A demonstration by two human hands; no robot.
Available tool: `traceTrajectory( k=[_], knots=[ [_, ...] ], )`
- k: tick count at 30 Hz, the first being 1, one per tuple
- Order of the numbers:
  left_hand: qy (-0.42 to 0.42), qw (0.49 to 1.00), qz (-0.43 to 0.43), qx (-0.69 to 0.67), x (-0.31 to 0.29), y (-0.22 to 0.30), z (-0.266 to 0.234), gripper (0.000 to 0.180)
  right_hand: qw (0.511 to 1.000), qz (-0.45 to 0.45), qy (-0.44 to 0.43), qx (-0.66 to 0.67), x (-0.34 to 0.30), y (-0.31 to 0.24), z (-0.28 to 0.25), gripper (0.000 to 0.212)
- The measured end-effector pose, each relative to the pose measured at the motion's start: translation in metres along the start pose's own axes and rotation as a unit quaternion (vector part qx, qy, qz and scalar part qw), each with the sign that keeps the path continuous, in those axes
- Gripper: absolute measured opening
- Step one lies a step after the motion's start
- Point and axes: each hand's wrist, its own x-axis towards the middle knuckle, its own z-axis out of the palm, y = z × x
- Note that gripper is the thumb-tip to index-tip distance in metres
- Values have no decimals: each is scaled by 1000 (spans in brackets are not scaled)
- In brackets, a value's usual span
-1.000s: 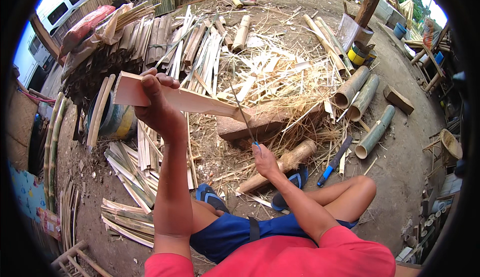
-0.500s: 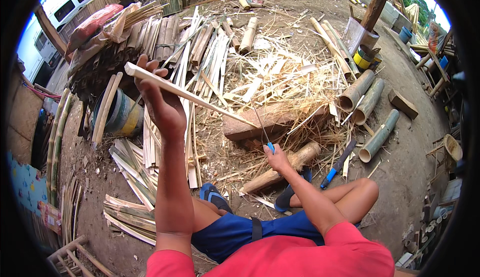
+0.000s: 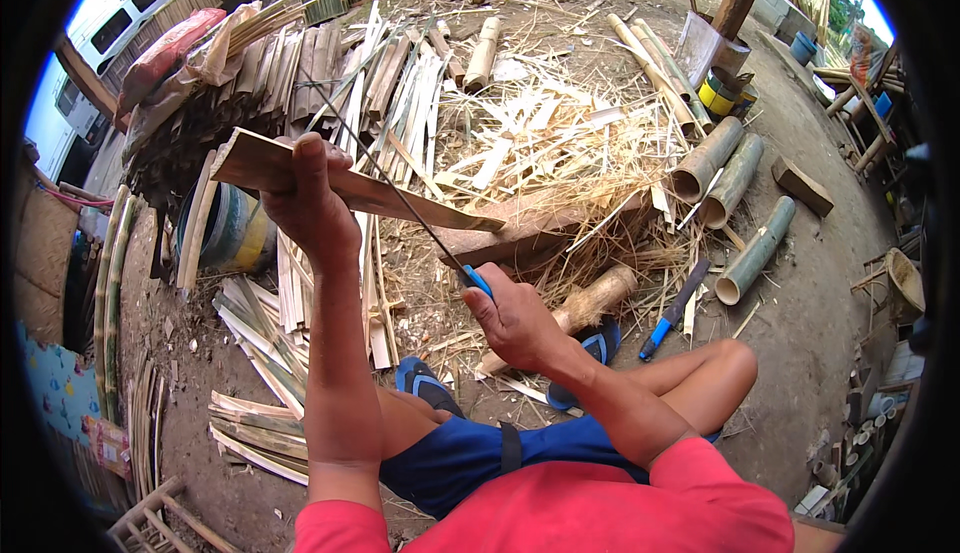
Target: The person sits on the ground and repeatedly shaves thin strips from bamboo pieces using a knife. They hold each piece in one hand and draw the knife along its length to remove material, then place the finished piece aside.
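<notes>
My left hand (image 3: pixel 312 208) is closed around a flat bamboo slat (image 3: pixel 400 201), which slants down to the right. Its far end lies at the wooden block (image 3: pixel 525 236) on the ground in front of me. In my right hand (image 3: pixel 518 325) is a knife (image 3: pixel 478 280) with a blue handle. The knife's long, thin, dark blade points up and to the left, crossing the slat as seen from here. Whether blade and slat touch, I cannot tell. Under the block's near side lies a round bamboo log (image 3: pixel 598 298).
Pale shavings (image 3: pixel 560 143) cover the ground beyond the block. Cut bamboo tubes (image 3: pixel 755 251) and another blue-handled blade (image 3: pixel 660 331) lie to the right. Split slats (image 3: pixel 265 433) are piled at left, near a bucket (image 3: pixel 240 233).
My right hand has moved up and left, swinging the knife blade leftward across the slat. My left hand has turned the slat so its broad brown face shows.
</notes>
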Motion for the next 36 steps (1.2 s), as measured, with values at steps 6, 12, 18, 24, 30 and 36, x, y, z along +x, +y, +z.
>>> traceTrajectory(
  k=[6, 12, 18, 24, 30, 36],
  knots=[
    [-7, 1000, -19, 4, -1, 0, -4, 30, 969, 208, 41, -127, 25, 72, 4, 44],
    [4, 999, -40, 14, 7, -7, -8, 30, 999, -19, 16, -37, 0, 111, 12, 43],
    [-65, 996, -33, -57, 6, -10, -13, 30, 916, 350, 59, -188, -8, 172, 4, 54],
    [-229, 965, -62, -112, -4, -18, 1, 48, 1000, 21, 18, 0, -10, 99, -8, 48],
    [-236, 963, -56, -117, -9, -18, 11, 48, 991, 111, 54, -58, -10, 108, 5, 49],
    [-191, 971, -57, -131, -10, -46, 4, 32, 960, 251, 27, -123, -9, 235, -1, 64]
  ],
)
